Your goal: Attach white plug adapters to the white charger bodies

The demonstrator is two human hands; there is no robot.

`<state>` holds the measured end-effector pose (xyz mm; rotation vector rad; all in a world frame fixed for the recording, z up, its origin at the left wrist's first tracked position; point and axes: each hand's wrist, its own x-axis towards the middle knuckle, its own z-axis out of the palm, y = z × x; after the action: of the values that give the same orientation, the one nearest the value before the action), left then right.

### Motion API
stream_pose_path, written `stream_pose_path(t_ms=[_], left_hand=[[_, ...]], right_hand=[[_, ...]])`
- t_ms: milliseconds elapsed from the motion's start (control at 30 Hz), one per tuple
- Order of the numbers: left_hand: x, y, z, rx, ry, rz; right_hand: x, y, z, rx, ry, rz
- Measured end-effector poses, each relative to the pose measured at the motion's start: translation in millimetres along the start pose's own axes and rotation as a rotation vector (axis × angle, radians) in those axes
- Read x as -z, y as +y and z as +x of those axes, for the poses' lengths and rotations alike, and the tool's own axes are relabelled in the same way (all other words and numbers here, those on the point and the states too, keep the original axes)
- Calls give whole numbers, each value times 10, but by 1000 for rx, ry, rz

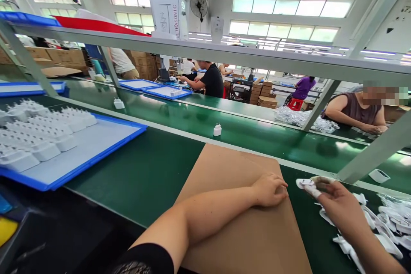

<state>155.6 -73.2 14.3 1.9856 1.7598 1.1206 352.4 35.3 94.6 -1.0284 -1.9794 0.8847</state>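
My left hand (271, 189) rests on a brown cardboard sheet (231, 239), near its right edge. Its fingers are loosely bent and a little apart, with nothing visible in them. My right hand (343, 205), with white coverings on some fingertips, pinches a small white plastic plug piece (305, 183) with metal pins, just beyond the cardboard. Under and beside that hand lies a pile of white plastic parts (385, 227), partly hidden by the wrist. A white charger plug (217, 129) stands pins up on the green surface beyond the cardboard.
At left, a blue-rimmed tray (105, 145) holds rows of white plugs. Another plug (118, 103) and a white housing (379, 176) sit farther off. A grey metal frame (224, 53) crosses ahead, with a slanted post (379, 150) at right. Co-workers sit beyond, one (356, 113) at right.
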Motion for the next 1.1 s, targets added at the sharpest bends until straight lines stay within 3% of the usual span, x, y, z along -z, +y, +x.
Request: stream_pose_path(t_ms=[67, 133, 233, 333, 467, 633, 733, 867, 1100], left_hand=[[-20, -28, 20, 75, 148, -216], [-35, -49, 33, 127, 217, -463], [-51, -67, 31, 153, 202, -675], [-56, -69, 16, 180, 183, -666], [-57, -30, 24, 217, 206, -762], [-28, 174, 62, 288, 243, -1126], [57, 356, 43, 283, 223, -1258], [177, 553, -20, 294, 230, -1247], [186, 665, -124, 244, 233, -1137]], right_hand=[[-222, -23, -161, -72, -18, 279], [-423, 26, -242, -137, -6, 405], [-663, 151, -278, -240, -29, 557], [-780, 247, -296, -317, -90, 721], [-701, 266, -300, -346, -168, 883], [-452, 141, -307, -358, -447, 1097], [-354, 40, -371, -292, -538, 1128], [-280, -71, -490, -212, -617, 1105], [-229, -203, -626, -241, -742, 1106]])
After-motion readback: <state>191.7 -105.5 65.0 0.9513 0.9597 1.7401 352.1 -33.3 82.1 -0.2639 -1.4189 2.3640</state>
